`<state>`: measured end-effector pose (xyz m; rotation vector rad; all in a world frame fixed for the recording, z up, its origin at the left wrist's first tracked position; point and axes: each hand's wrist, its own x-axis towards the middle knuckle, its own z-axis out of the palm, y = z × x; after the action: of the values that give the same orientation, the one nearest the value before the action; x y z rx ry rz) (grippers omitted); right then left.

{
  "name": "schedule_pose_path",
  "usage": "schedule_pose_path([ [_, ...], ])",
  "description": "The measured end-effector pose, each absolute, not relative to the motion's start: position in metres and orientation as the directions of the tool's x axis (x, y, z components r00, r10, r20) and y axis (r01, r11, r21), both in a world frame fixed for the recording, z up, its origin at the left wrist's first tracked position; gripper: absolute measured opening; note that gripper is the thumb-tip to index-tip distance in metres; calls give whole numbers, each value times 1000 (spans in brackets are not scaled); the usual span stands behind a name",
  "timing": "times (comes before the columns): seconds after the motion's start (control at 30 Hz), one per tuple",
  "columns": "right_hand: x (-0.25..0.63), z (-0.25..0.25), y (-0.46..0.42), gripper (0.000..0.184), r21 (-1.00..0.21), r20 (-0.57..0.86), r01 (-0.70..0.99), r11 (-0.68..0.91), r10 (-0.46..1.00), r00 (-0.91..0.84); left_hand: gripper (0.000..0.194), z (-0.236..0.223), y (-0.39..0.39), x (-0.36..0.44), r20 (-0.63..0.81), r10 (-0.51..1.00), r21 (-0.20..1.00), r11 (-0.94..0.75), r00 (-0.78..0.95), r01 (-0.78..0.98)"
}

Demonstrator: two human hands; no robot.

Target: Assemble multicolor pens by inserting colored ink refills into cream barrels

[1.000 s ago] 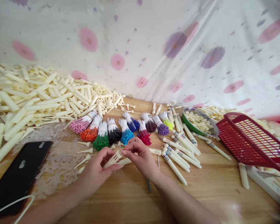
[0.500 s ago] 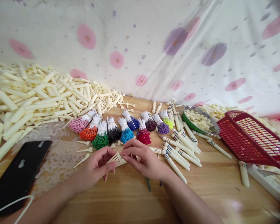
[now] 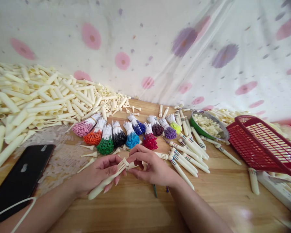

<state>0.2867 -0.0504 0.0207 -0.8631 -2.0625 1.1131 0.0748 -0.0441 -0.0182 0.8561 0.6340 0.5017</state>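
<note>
1. Cream plastic pen tube [image 3: 104,184], long and smooth, with a rounded near end and narrow slots at its far end; it lies tilted in the hands, above the pale wooden table [image 3: 126,213].
2. The left hand [image 3: 99,174] grips the tube, thumb on top and fingers curled beneath.
3. The right hand [image 3: 147,165] has its fingers bent around a small cream piece [image 3: 132,165] at the tube's slotted end; they partly hide it, so I cannot tell its full shape.
4. Just beyond the tube, bundles of white sticks with coloured tips [image 3: 118,134] crowd the table.
5. Right of the tube lie slotted cream pens with coloured marks [image 3: 184,165]; farther right are a green-sided round bowl [image 3: 200,127] and a red plastic lattice basket [image 3: 259,145].
6. Left of it are clear plastic slivers [image 3: 60,161], a black phone [image 3: 20,178] and, farther back, a heap of cream tubes [image 3: 38,97].
</note>
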Motion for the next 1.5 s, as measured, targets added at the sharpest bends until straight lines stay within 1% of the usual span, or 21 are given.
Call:
schedule_pose_path([
  [0.07, 286, 20, -50, 18, -902, 214, 199, 384, 795, -568, 31, -16, -45, 75, -304, 634, 802, 573, 711, -169],
  [0.13, 284, 19, -50, 17, -932, 176, 174, 319, 815, -552, 30, -14, -45, 76, -305, 643, 796, 577, 702, -183],
  [0.23, 282, 18, -50, 14, -962, 97, 175, 208, 864, -494, 28, -12, -46, 78, -327, 661, 790, 584, 675, -189],
  [0.33, 284, 18, -49, 17, -969, 48, 190, 155, 879, -474, 27, -12, -46, 79, -327, 679, 792, 576, 658, -201],
  [0.4, 287, 21, -47, 18, -956, 45, 225, 188, 854, -518, 28, -12, -46, 80, -318, 684, 802, 563, 656, -198],
  [0.5, 293, 25, -45, 16, -907, 78, 285, 309, 791, -607, 32, -12, -46, 80, -349, 674, 815, 562, 651, -145],
  [0.57, 293, 27, -45, 15, -877, 92, 311, 365, 766, -637, 35, -11, -47, 80, -374, 668, 822, 560, 643, -105],
  [0.73, 289, 27, -47, 11, -865, 106, 327, 380, 775, -623, 36, -9, -49, 80, -393, 644, 828, 558, 657, -52],
  [0.87, 297, 29, -44, 14, -882, 139, 268, 389, 756, -640, 39, -3, -50, 80, -410, 620, 813, 581, 668, -40],
  [0.93, 303, 29, -41, 11, -898, 193, 208, 388, 771, -606, 40, 0, -50, 80, -417, 600, 801, 597, 682, -35],
  [1.0, 305, 27, -39, 9, -899, 270, 158, 409, 801, -535, 40, 2, -51, 80, -412, 591, 798, 602, 693, -39],
  [1.1, 301, 22, -40, 10, -874, 344, 158, 459, 815, -467, 36, 3, -52, 80, -398, 597, 804, 592, 697, -48],
  [1.23, 292, 14, -43, 16, -812, 399, 216, 543, 785, -473, 35, 3, -52, 81, -389, 610, 816, 576, 690, -50],
  [1.33, 289, 11, -42, 18, -774, 447, 224, 592, 762, -469, 36, 2, -52, 82, -394, 601, 803, 593, 695, -58],
  [1.5, 290, 8, -41, 19, -701, 552, 189, 688, 691, -467, 34, -1, -52, 82, -433, 547, 715, 693, 717, -97],
])
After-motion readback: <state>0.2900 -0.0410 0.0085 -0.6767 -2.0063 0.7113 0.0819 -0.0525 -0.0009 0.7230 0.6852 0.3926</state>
